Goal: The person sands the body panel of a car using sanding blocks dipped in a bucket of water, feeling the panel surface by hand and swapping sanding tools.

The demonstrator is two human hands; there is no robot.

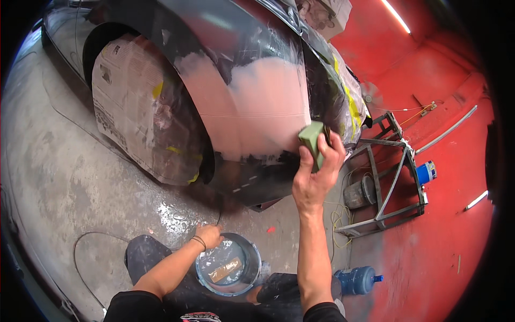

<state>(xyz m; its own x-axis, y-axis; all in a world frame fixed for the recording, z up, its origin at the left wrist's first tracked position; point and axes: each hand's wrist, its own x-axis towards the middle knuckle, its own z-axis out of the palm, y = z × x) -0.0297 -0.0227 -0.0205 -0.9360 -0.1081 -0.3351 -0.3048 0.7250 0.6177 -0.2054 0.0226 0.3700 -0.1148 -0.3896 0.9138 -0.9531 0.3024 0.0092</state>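
Observation:
My right hand (322,166) grips a green sanding block (311,139) against the right edge of the pink filler patch (252,102) on a dark car's body panel (220,24). Beside the patch, newspaper and tape (129,91) cover the wheel arch. My left hand (209,236) is low in the middle, fingers curled at the rim of a round bucket (252,260) of water, in which a tan rectangular piece (225,270) lies.
Masking sheets (348,102) cover the car's right end. At right are a metal stand (399,172), a dark bucket (359,192), a blue pail (425,172) and a red wall (445,241). A water jug (354,280) lies low right. Hoses cross the wet concrete floor (64,177).

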